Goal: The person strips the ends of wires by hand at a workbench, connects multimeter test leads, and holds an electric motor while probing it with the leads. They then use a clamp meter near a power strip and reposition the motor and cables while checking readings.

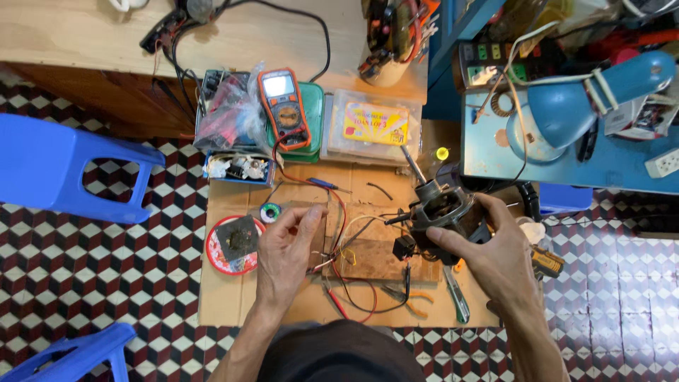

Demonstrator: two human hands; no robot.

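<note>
A person's right hand [495, 258] holds a small dark electric motor [442, 209] in a closed grip above the right edge of a wooden board [375, 258], which lies on a cardboard sheet [226, 290] on the tiled floor. The left hand [286, 251], at the board's left edge, pinches thin wires [332, 255] between thumb and fingertips. Left of the board sit a solder spool [270, 212] and a round red tin lid [233, 244]; beyond it lies an orange multimeter [284, 107]. Pliers [407, 297] rest just below the board, where bare cardboard leaves some room. A blue stool [64, 170] stands well to the left.
</note>
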